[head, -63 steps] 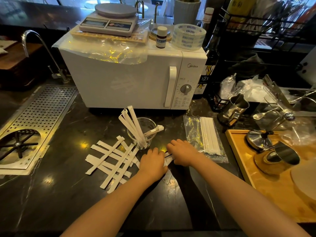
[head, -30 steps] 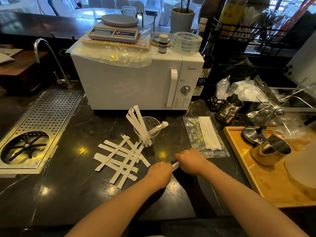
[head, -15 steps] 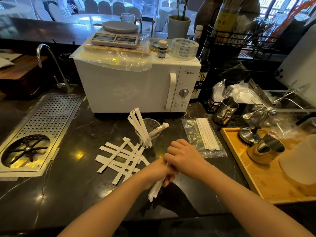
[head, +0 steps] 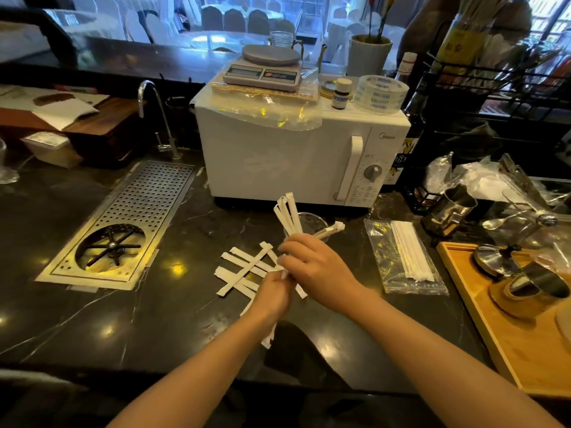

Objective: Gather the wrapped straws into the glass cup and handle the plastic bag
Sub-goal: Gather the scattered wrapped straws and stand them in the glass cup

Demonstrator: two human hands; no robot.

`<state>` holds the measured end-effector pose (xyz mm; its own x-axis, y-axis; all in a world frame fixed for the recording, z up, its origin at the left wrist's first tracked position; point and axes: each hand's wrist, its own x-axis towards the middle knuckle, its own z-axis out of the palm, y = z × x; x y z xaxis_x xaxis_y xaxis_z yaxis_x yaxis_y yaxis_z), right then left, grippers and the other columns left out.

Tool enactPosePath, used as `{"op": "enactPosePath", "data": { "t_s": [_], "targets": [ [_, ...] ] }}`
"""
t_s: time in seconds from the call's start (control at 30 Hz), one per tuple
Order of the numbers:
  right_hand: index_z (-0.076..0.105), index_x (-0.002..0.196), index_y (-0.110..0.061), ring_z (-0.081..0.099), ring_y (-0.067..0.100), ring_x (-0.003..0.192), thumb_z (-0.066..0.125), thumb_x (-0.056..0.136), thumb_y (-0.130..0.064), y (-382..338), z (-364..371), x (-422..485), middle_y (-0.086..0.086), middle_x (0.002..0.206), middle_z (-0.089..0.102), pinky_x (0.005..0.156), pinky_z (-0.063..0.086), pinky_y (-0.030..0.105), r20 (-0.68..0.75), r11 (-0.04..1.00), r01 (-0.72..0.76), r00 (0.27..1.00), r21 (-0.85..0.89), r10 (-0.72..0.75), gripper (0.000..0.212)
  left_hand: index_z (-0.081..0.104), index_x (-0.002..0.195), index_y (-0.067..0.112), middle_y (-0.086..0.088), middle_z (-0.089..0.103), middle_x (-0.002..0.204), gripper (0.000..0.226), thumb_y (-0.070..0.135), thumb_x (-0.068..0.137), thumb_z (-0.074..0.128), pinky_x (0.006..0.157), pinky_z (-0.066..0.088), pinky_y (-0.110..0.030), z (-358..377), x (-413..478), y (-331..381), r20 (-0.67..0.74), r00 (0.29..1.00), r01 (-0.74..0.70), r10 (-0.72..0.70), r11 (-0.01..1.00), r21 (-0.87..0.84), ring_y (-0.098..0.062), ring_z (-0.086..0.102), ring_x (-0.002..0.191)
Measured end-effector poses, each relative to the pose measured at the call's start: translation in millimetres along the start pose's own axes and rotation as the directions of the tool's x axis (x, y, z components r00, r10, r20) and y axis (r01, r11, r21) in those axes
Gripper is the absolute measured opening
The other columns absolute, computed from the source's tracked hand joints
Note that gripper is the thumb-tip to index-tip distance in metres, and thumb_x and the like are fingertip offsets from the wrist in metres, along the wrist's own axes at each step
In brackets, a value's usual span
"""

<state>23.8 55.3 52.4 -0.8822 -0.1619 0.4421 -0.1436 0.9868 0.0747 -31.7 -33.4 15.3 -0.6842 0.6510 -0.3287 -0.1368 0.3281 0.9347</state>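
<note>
A clear glass cup point(head: 312, 219) stands on the dark counter in front of the microwave, with several wrapped straws point(head: 287, 214) leaning in it. More wrapped straws point(head: 244, 268) lie crossed on the counter to its left. My left hand point(head: 276, 291) and my right hand point(head: 312, 267) meet just in front of the cup, both closed on a wrapped straw point(head: 268, 336) whose lower end hangs below my left hand. A clear plastic bag point(head: 404, 256) with several straws inside lies flat to the right.
A white microwave point(head: 296, 159) with a scale on top stands behind the cup. A perforated metal drain tray point(head: 123, 223) is at left. At right lie a wooden tray point(head: 506, 332) with metal tools and a steel jug point(head: 448, 211).
Both hands lifted a wrapped straw off the counter and turned it from flat to nearly upright, then moved it up toward the cup. The view shifted upward.
</note>
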Motion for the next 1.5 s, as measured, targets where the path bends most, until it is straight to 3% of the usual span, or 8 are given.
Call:
{"op": "enactPosePath", "data": {
  "t_s": [0.13,0.2,0.3,0.4,0.63,0.93,1.3,1.5],
  "targets": [
    [0.066,0.099,0.000,0.066,0.034,0.097,0.078,0.061,0.003,-14,14,13,0.021,0.103,0.069,0.081,0.057,0.041,-0.048,0.970,-0.183,0.980,0.158,0.193,0.041,0.047,0.057,0.018,0.009,0.039,0.033,0.036,0.014,0.092,0.040,0.038,0.026,-0.020,-30,0,-3,-0.085,0.995,0.040,-0.046,0.996,-0.080,-0.007,0.036,0.031],
    [0.056,0.116,-0.004,0.058,0.032,0.111,0.071,0.073,-0.005,-15,23,14,0.017,0.119,0.061,0.092,0.050,0.040,0.059,0.901,-0.334,0.942,0.277,0.331,0.045,0.045,0.054,0.020,0.007,0.040,0.036,0.039,0.019,0.093,0.043,0.043,0.024,-0.024,-45,2,-8,-0.133,0.989,0.062,-0.072,0.995,-0.079,-0.009,0.034,0.034],
    [0.041,0.128,-0.014,0.045,0.024,0.123,0.059,0.085,-0.024,-11,45,10,0.007,0.134,0.047,0.098,0.041,0.034,0.430,0.663,-0.678,0.726,0.317,0.537,0.048,0.042,0.049,0.015,0.000,0.036,0.046,0.044,0.023,0.093,0.044,0.045,0.025,-0.026,-65,6,-18,-0.195,0.973,0.114,-0.120,0.993,-0.040,-0.014,0.031,0.043],
    [0.052,0.114,-0.013,0.052,0.028,0.113,0.061,0.082,-0.029,-7,60,4,0.010,0.121,0.057,0.092,0.042,0.037,0.569,0.460,-0.826,0.560,0.327,0.602,0.037,0.043,0.051,0.013,-0.002,0.038,0.050,0.043,0.022,0.093,0.043,0.045,0.028,-0.025,-81,8,-25,-0.247,0.957,0.146,-0.151,0.989,-0.036,-0.014,0.035,0.046],
    [0.039,0.131,-0.009,0.031,0.034,0.130,0.051,0.078,-0.060,-6,88,-5,0.016,0.141,0.037,0.105,0.032,0.046,0.674,0.391,-0.920,0.272,-0.026,0.686,0.074,0.043,0.058,0.013,-0.002,0.034,0.054,0.037,0.023,0.093,0.043,0.044,0.023,-0.024,-104,14,-34,-0.268,0.940,0.186,-0.210,0.976,-0.111,-0.013,0.029,0.047],
    [0.018,0.143,-0.006,0.018,0.032,0.139,0.043,0.078,-0.069,-24,104,22,0.012,0.153,0.019,0.112,0.022,0.045,0.684,0.503,-0.852,0.282,-0.144,0.673,0.094,0.044,0.059,0.014,-0.002,0.035,0.056,0.036,0.025,0.093,0.043,0.043,0.025,-0.023,-119,19,-39,-0.252,0.941,0.200,-0.224,0.973,-0.118,-0.012,0.029,0.046],
    [0.010,0.144,-0.004,0.015,0.035,0.140,0.047,0.062,-0.081,-31,126,62,0.015,0.154,0.014,0.110,0.021,0.056,0.662,0.388,-0.898,0.163,-0.208,0.732,0.118,0.040,0.057,0.013,-0.002,0.032,0.054,0.038,0.024,0.094,0.042,0.043,0.024,-0.024,-126,15,-39,-0.259,0.941,0.195,-0.219,0.974,-0.116,-0.013,0.028,0.046],
    [0.012,0.142,-0.005,0.016,0.034,0.139,0.059,0.058,-0.076,-38,133,64,0.015,0.152,0.016,0.108,0.026,0.055,0.643,0.407,-0.889,0.189,-0.209,0.742,0.119,0.040,0.057,0.013,-0.002,0.032,0.054,0.038,0.023,0.094,0.042,0.044,0.023,-0.024,-133,11,-41,-0.270,0.939,0.189,-0.215,0.975,-0.119,-0.013,0.027,0.047]
  ]
}}
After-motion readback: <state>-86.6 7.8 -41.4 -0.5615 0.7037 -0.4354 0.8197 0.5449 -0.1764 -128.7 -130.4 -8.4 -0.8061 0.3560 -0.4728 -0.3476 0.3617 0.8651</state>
